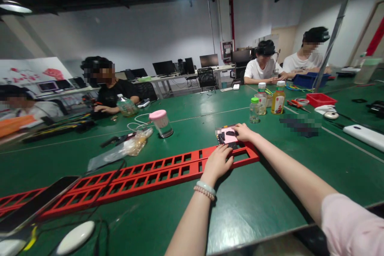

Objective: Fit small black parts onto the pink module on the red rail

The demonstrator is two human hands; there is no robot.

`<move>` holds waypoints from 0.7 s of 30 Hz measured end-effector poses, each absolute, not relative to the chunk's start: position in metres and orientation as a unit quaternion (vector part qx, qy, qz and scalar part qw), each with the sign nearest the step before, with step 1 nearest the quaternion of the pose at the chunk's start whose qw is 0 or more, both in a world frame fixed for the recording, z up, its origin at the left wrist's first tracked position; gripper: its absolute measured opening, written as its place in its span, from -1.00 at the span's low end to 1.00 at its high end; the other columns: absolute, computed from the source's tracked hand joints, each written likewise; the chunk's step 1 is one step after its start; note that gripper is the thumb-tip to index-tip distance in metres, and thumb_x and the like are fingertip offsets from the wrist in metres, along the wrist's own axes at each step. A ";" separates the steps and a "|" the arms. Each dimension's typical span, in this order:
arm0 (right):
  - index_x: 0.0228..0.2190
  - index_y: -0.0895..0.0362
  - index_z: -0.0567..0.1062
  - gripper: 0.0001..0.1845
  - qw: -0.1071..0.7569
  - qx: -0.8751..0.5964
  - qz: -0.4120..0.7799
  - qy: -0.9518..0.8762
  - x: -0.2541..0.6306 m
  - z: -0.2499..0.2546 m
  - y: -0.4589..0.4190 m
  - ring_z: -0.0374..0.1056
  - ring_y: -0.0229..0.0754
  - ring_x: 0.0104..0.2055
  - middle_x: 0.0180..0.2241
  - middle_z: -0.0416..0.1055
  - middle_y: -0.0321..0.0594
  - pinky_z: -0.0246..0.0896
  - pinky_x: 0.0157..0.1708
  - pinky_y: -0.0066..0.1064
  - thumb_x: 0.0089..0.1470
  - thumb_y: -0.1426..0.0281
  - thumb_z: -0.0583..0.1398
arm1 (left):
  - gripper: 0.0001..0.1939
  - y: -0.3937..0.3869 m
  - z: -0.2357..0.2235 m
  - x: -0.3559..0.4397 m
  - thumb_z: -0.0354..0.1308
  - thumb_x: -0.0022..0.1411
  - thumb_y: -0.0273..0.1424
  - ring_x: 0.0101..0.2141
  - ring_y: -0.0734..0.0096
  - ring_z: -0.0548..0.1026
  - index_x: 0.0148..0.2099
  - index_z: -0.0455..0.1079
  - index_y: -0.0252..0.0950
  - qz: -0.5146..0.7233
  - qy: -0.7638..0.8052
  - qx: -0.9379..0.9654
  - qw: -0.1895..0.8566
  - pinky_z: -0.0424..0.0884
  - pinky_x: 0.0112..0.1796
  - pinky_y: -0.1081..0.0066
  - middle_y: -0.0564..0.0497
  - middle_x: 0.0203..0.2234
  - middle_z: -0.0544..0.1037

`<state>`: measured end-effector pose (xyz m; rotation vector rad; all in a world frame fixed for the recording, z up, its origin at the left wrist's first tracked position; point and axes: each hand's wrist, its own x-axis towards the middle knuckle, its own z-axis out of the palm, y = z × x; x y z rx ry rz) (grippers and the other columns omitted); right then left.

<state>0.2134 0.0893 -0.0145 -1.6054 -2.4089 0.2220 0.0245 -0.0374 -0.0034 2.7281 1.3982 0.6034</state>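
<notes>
A small flat device (228, 135) with a pink face and black parts, like an opened phone, lies at the far side of a red slotted frame (154, 164). My left hand (218, 162) rests across the frame, with its fingers stretched out and their tips at the near edge of the device. From the right, my right hand (244, 132) has its fingers bent and pressed together on the device's right side. Both hands partly cover the device, and my right fingertips are hard to make out.
A pink-lidded jar (162, 124) and a plastic bag (120, 152) are to the left. Drink bottles (278, 98) and a red tray (321, 100) stand to the right. A tablet-like slab (39, 204) overlaps the frame. People sit across the green table (258, 204).
</notes>
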 end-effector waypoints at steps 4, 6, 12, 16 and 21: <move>0.08 0.05 0.32 -0.44 0.058 -0.558 0.085 -0.823 0.211 -0.017 0.096 0.14 0.12 0.03 0.10 0.21 -0.04 0.09 -0.06 -0.20 0.00 0.41 0.15 | -0.67 -0.040 -0.004 0.023 -0.02 0.26 -0.33 0.13 0.28 0.24 0.03 0.33 -0.27 0.196 0.443 0.875 0.014 0.10 0.17 0.26 -0.08 0.09 0.35; 0.02 0.06 0.39 -0.53 0.055 -0.558 0.072 -0.825 0.210 -0.018 0.095 0.15 0.13 0.02 0.05 0.27 -0.02 0.11 -0.09 -0.21 0.02 0.42 0.12 | -0.69 -0.041 -0.004 0.023 -0.02 0.25 -0.34 0.12 0.28 0.24 0.01 0.34 -0.27 0.200 0.444 0.873 0.011 0.10 0.17 0.26 -0.08 0.08 0.36; -0.03 0.12 0.46 -0.58 0.156 -0.552 0.042 -0.818 0.214 -0.010 0.083 0.24 0.00 -0.07 -0.15 0.34 0.01 0.14 -0.07 -0.26 0.02 0.38 0.16 | -0.73 -0.045 -0.004 0.026 -0.02 0.25 -0.38 0.09 0.29 0.27 -0.03 0.34 -0.27 0.211 0.440 0.873 0.005 0.14 0.14 0.27 -0.06 0.03 0.40; -0.09 0.09 0.50 -0.64 0.306 -0.492 0.084 -0.811 0.215 -0.005 0.062 0.30 -0.16 -0.21 -0.25 0.31 -0.12 0.19 -0.07 -0.33 0.05 0.31 0.18 | -0.74 -0.047 -0.003 0.027 -0.01 0.24 -0.38 0.08 0.29 0.28 -0.05 0.34 -0.28 0.214 0.435 0.874 0.007 0.14 0.14 0.27 -0.07 0.02 0.40; -0.20 0.09 0.55 -0.71 0.416 -0.437 0.123 -0.788 0.209 -0.015 0.020 0.33 -0.16 -0.22 -0.27 0.31 -0.15 0.29 -0.13 -0.28 0.02 0.28 0.19 | -0.75 -0.048 -0.001 0.027 0.00 0.22 -0.40 0.06 0.31 0.30 -0.05 0.35 -0.27 0.219 0.424 0.878 0.017 0.15 0.13 0.29 -0.05 -0.02 0.43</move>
